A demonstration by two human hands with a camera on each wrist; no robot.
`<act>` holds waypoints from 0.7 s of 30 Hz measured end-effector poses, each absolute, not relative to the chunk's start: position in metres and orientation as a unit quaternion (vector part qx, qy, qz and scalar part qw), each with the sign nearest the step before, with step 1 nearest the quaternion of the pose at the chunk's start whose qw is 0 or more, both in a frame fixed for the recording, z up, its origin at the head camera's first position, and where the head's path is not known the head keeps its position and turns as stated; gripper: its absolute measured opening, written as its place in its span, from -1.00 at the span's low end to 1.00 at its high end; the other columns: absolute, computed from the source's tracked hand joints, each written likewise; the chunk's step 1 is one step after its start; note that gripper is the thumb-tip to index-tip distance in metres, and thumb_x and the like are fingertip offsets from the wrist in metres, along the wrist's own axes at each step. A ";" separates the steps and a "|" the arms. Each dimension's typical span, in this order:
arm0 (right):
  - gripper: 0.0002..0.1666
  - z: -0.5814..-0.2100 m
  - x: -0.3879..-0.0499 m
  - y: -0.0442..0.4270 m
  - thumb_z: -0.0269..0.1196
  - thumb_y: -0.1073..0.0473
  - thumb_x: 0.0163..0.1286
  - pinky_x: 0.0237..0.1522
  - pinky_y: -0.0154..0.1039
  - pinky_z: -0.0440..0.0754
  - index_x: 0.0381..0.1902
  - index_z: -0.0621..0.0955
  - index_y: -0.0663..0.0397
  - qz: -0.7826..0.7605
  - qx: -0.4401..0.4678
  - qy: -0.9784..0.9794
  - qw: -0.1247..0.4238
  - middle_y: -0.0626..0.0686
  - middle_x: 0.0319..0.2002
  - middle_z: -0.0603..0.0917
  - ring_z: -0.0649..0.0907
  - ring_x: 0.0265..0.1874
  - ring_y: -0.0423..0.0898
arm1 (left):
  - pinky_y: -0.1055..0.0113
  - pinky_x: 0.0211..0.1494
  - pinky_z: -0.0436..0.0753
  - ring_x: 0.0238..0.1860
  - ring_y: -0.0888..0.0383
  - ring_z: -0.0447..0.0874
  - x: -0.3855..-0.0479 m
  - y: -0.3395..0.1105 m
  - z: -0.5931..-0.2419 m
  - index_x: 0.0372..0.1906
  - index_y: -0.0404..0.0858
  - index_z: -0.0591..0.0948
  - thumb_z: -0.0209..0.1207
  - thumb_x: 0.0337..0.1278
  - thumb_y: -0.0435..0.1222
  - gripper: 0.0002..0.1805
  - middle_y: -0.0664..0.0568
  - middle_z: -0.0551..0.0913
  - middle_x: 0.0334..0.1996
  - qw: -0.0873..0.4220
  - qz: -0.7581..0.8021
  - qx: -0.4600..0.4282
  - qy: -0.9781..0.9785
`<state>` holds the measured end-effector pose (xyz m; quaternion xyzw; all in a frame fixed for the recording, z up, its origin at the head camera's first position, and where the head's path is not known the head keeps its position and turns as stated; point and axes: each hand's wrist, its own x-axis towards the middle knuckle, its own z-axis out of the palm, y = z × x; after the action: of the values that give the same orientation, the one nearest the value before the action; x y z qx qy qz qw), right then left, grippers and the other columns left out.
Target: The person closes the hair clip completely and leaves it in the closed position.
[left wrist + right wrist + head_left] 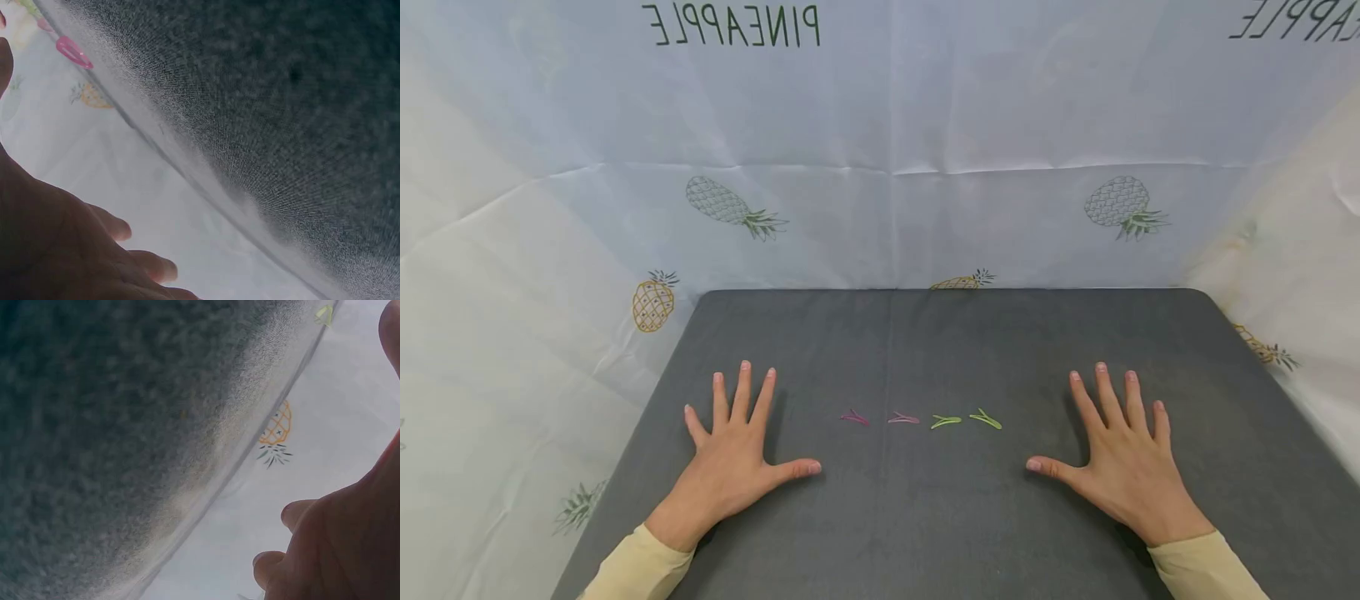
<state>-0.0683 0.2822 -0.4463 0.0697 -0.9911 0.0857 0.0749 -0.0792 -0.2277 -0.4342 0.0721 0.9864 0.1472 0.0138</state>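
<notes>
Progress: judged as nil or close to it. On the table (955,525), four clips are laid out in a loose row, set apart from each other: dark pink clip (859,419), pale pink clip (910,420), left green clip (951,420), right green clip (991,421), in that order from left to right. All four are seen splayed into a V; none is seen snapped flat.

Nothing is held. Left hand (730,467) and right hand (1124,467) are spread wide, fingers fanned, thumbs pointed inward, one to each side of the row. No clip is touched. Dark pink clip is the nearest to left hand, right green clip to right hand. Whether the table is touched by the palms cannot be told.

Done: row set out, nothing more evident. Left: handling of all four, by the look of it. A finished layout cannot be ruled out from this moment alone.
</notes>
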 end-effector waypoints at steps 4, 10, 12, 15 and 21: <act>0.60 -0.446 -0.070 0.280 0.35 -0.76 0.09 0.51 0.64 -0.15 0.81 -0.03 -0.11 0.084 0.074 -0.991 0.068 0.27 0.79 -0.15 -0.23 0.76 0.40 | -0.78 0.43 -0.36 0.73 -0.41 -0.65 -0.079 -0.226 -0.434 0.79 0.08 -0.32 0.26 -0.09 0.65 0.55 -0.06 -0.54 0.77 0.014 0.150 0.073 0.986; 0.57 -0.442 -0.075 0.270 0.32 -0.77 0.12 0.54 0.61 -0.11 0.80 0.01 -0.09 0.080 0.093 -0.990 0.068 0.26 0.79 -0.13 -0.21 0.76 0.38 | -0.76 0.45 -0.33 0.74 -0.40 -0.63 -0.080 -0.219 -0.433 0.80 0.04 -0.28 0.24 -0.05 0.65 0.52 -0.08 -0.52 0.78 0.010 0.150 0.078 0.985; 0.56 -0.440 -0.077 0.264 0.30 -0.78 0.13 0.55 0.60 -0.11 0.80 0.01 -0.09 0.078 0.100 -0.990 0.067 0.25 0.79 -0.13 -0.19 0.76 0.38 | -0.75 0.46 -0.33 0.75 -0.39 -0.63 -0.081 -0.216 -0.433 0.80 0.04 -0.27 0.23 -0.03 0.64 0.51 -0.07 -0.52 0.78 0.009 0.151 0.082 0.985; 0.54 -0.438 -0.080 0.254 0.28 -0.78 0.15 0.57 0.57 -0.09 0.80 0.01 -0.12 0.077 0.113 -0.988 0.071 0.23 0.79 -0.14 -0.14 0.76 0.38 | -0.73 0.48 -0.33 0.75 -0.40 -0.60 -0.082 -0.212 -0.433 0.80 0.04 -0.26 0.24 0.02 0.61 0.48 -0.09 -0.50 0.78 0.005 0.154 0.089 0.984; 0.49 -0.431 -0.092 0.224 0.21 -0.81 0.19 0.60 0.50 -0.03 0.81 0.01 -0.16 0.076 0.154 -0.983 0.066 0.22 0.79 -0.10 -0.05 0.76 0.36 | -0.65 0.56 -0.30 0.76 -0.39 -0.54 -0.086 -0.202 -0.431 0.81 -0.06 -0.10 0.30 0.18 0.47 0.34 -0.17 -0.36 0.80 0.003 0.172 0.121 0.978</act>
<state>-0.0917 0.2244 -0.4310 0.1541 -0.9830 0.0755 0.0659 -0.0858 -0.2023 -0.4311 0.1208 0.9777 0.1720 0.0030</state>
